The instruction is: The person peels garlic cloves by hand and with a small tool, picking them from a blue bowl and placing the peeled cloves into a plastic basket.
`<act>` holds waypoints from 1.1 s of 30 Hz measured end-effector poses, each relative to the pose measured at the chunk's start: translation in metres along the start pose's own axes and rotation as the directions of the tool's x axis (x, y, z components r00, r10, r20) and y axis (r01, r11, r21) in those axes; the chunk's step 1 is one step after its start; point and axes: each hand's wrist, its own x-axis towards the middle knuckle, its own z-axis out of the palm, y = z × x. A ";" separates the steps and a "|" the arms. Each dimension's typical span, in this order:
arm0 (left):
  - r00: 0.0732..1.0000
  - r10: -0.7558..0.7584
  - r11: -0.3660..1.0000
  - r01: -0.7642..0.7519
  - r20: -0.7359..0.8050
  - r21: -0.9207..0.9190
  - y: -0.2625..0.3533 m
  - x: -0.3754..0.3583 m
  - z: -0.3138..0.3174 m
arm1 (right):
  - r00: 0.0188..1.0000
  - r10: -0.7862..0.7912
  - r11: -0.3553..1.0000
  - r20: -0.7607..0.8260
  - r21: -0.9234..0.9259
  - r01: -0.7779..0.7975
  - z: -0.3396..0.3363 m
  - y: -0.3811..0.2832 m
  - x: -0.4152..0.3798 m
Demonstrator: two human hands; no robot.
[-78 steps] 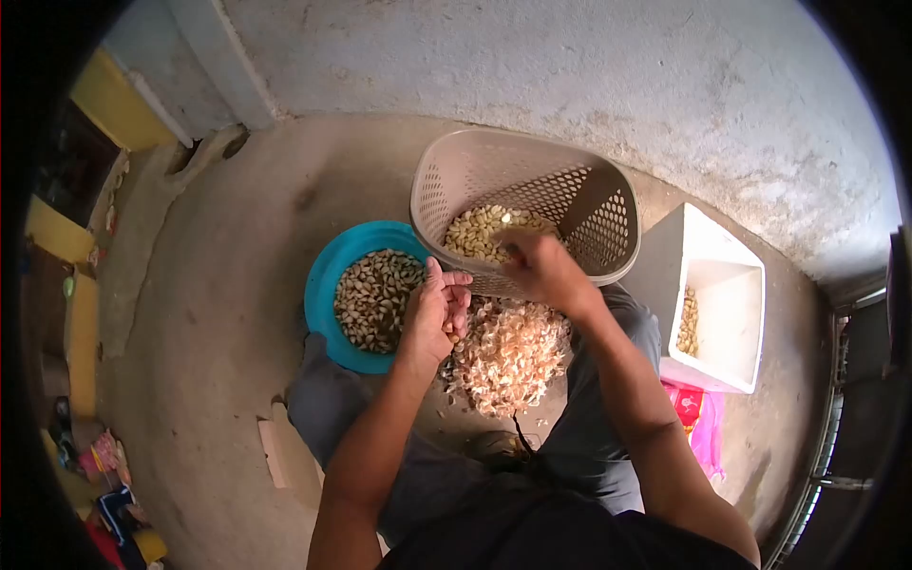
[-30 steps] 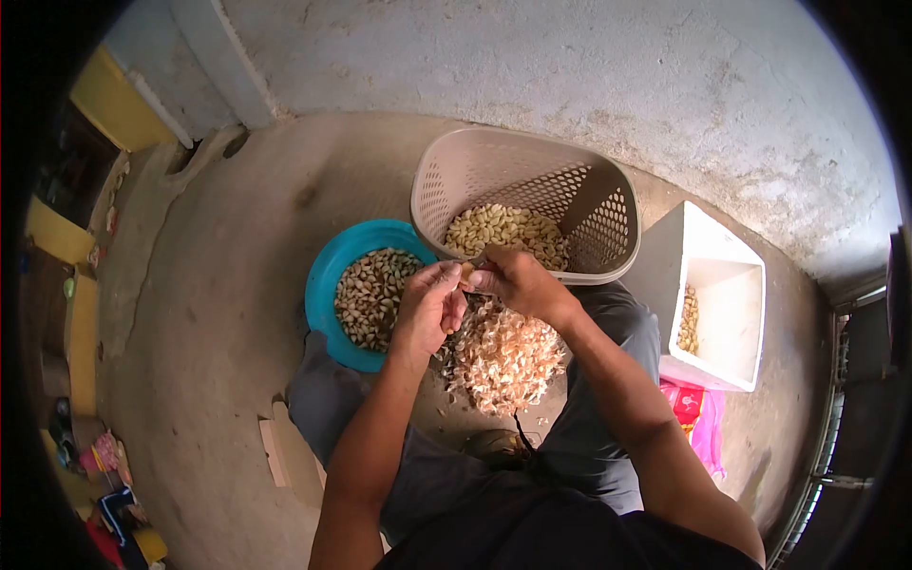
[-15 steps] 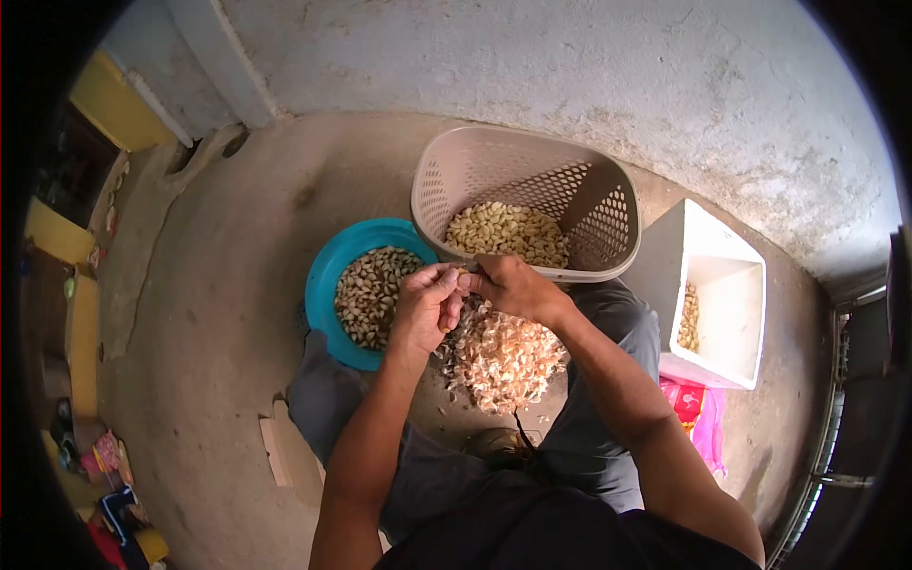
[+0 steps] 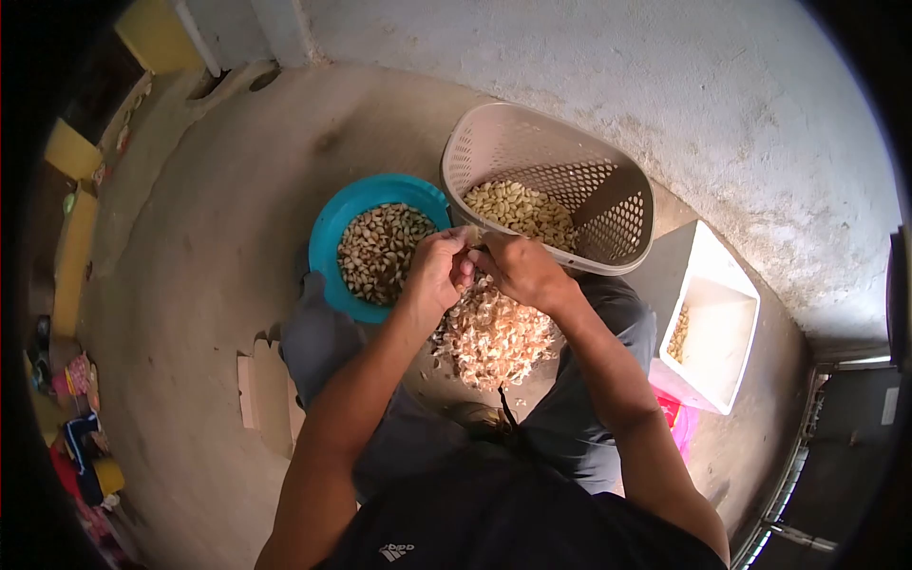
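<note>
We count two hands at work, both brought together over the gap between one teal basin (image 4: 323, 242) and one beige basket (image 4: 541, 140). The left hand (image 4: 437, 268) has its grip pinched on one small pale piece (image 4: 474, 236), and the right hand (image 4: 525, 272) has its thumb and fingers closed on that same piece from the other side. The fingers cover much of it, so we think it is a clove but cannot be sure. The piece sits at the fingertips, in front of the basket's near rim. We see three containers on the floor (image 4: 209, 285): the basin, with many brownish cloves (image 4: 375, 247) in it, too crowded to count; the basket just beside it, with many pale cloves (image 4: 522, 209) in its bottom; and one white box (image 4: 727, 328) to the right, holding a smaller lot of yellowish pieces (image 4: 678, 334). One heap of papery skins (image 4: 501, 334) lies below the hands, between two grey trouser legs. Near the left knee lies one cardboard piece (image 4: 273, 394).
</note>
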 end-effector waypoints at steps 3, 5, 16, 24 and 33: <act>0.999 0.046 0.993 -0.046 0.007 0.110 -0.002 -0.002 -0.001 | 0.997 -0.037 0.998 0.063 -0.040 0.040 0.002 0.004 -0.002; 0.991 0.083 0.978 -0.100 0.102 0.180 -0.002 -0.002 -0.004 | 0.993 -0.027 0.998 0.118 0.058 0.021 -0.005 0.007 -0.007; 0.967 0.111 0.952 -0.169 0.231 0.254 0.000 -0.007 0.012 | 0.961 0.254 0.642 0.114 0.723 -0.255 -0.021 0.017 -0.003; 0.967 0.120 0.946 -0.180 0.227 0.268 -0.003 -0.007 0.014 | 0.927 0.353 0.673 -0.128 0.723 -0.156 -0.011 0.019 -0.003; 0.967 0.188 0.942 -0.227 0.171 0.246 -0.009 -0.006 0.016 | 0.900 0.304 0.811 -0.313 0.580 -0.072 0.004 0.007 -0.004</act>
